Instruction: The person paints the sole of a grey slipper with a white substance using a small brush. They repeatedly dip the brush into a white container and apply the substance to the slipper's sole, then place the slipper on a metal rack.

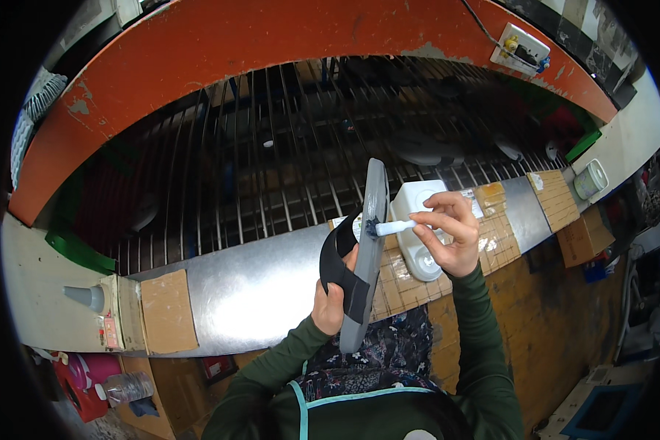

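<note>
My left hand (328,309) grips a slide sandal (372,268) by its black strap and sole, with some fingers hidden inside the strap. The sandal is held on edge, its grey sole turned to the right. Between the thumb and fingers of my right hand (455,233) is a small brush (394,227) with a white handle. Its dark bristles touch the sole at about mid-length, and the sole's upper part looks glossy. Just behind the brush and right hand stands a white plastic container (421,192), partly covered by that hand.
A metal ledge (249,301) with cardboard pieces (170,312) runs in front of me. Beyond it, metal bars (271,161) lie under an orange arched frame (286,37). A grey cone (85,296) and clear bottle (127,389) are at left; a white tub (589,180) stands right.
</note>
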`<state>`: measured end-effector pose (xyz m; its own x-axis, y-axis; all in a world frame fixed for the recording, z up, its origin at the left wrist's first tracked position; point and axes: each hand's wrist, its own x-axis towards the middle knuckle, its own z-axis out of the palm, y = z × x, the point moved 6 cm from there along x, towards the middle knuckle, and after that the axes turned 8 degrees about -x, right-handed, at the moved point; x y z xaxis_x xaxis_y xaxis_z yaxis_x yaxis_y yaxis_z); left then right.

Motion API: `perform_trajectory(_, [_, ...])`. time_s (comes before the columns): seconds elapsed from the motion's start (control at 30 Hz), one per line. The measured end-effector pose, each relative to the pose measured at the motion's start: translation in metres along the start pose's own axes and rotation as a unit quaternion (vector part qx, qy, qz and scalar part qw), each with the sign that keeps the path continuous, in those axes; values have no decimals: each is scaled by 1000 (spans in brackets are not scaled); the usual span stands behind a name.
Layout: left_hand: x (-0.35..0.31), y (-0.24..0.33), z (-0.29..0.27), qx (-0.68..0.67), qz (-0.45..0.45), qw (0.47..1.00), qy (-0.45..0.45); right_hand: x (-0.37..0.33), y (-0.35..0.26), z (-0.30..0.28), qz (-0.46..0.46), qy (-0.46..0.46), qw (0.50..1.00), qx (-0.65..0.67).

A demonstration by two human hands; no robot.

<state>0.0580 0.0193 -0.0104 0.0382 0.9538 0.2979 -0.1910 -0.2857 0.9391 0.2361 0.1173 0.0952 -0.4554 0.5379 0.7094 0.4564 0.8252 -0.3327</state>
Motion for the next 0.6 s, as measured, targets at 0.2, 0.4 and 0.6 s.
perform_trajectory(0.2, [5,5,5,-28,-29,999,4,0,-5,-2,0,44,999,-22])
perform_trajectory(0.4, [8,2,2,-54,-31,998,19,-1,-7,-1,-2,42,999,-31])
perform_trajectory(0.6, [16,1,6,-190,10,975,117,-1,-12,1,-15,16,998,-52])
